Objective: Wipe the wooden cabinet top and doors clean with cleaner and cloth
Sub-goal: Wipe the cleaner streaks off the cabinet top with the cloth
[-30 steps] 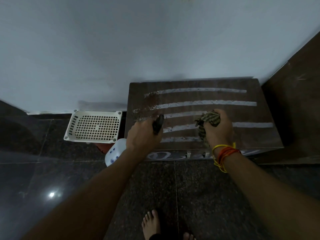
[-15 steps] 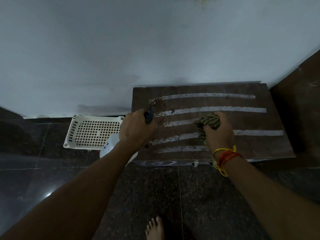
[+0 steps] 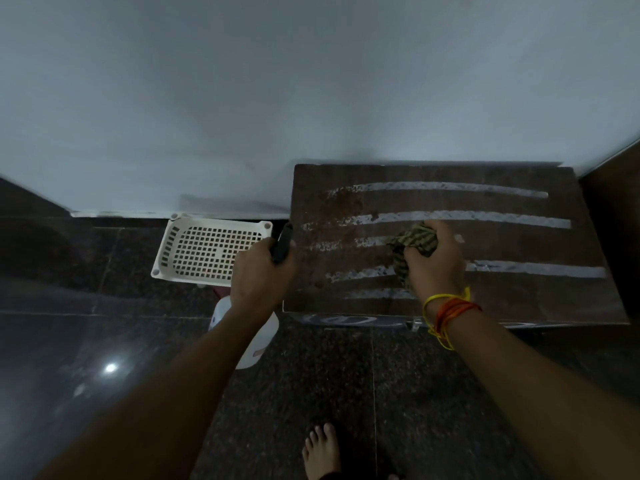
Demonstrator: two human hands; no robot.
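Observation:
The low dark wooden cabinet [image 3: 519, 237] stands against the white wall, its top marked by pale stripes and wet speckles at the left end. My right hand [image 3: 434, 261] is shut on a bunched green striped cloth [image 3: 414, 239], pressed on the top near its middle. My left hand [image 3: 261, 275] grips a white spray bottle [image 3: 252, 337] by its black trigger head [image 3: 282, 242], just off the cabinet's left front corner. The bottle body hangs below my wrist, mostly hidden. Only a thin strip of the cabinet's front shows.
A white perforated plastic basket [image 3: 211, 251] sits on the dark polished floor [image 3: 69, 341] left of the cabinet, against the wall. A dark wooden panel [image 3: 616, 202] flanks the cabinet's right side. My bare foot [image 3: 322, 452] stands on the granite floor in front.
My left hand with the spray bottle has drawn back left, from over the cabinet top to just off its left edge. Fresh wet speckles show at the top's left end. The cloth hand has barely moved.

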